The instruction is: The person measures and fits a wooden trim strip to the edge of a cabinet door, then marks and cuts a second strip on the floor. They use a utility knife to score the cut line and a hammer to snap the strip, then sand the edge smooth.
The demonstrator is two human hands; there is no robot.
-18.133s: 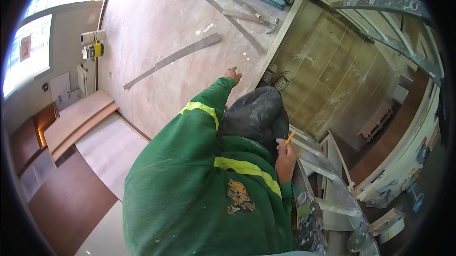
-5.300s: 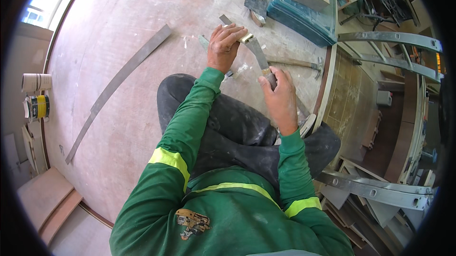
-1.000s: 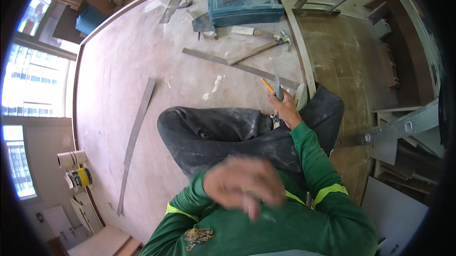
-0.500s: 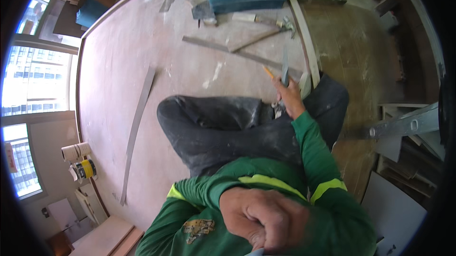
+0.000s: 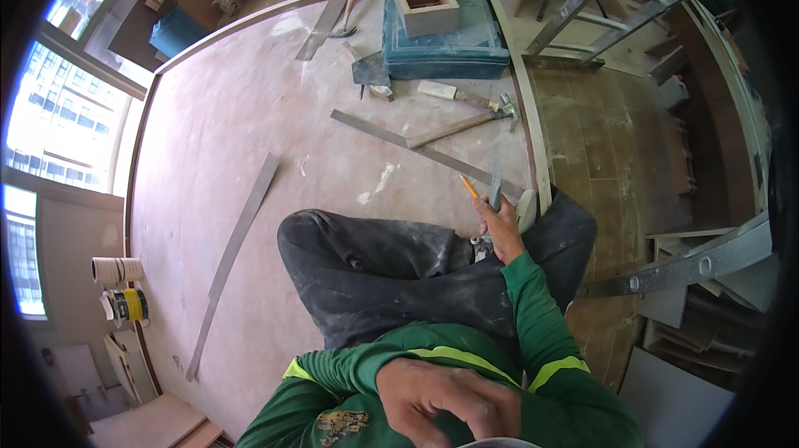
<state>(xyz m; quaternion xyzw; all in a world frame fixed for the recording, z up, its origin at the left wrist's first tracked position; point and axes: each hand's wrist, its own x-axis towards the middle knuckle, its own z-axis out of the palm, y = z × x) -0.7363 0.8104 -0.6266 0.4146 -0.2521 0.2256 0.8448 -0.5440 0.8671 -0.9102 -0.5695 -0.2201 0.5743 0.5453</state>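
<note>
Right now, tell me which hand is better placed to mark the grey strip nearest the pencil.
Right, probably: the right hand holds the orange pencil pointing toward that grey strip, plus a grey tool; the left hand is farther away.

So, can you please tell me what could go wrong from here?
The right hand holds a pencil together with what looks like a knife, so one might slip out. Also, a hammer and a metal strip lie loose beyond the folded legs; a foot could catch on them.
</note>
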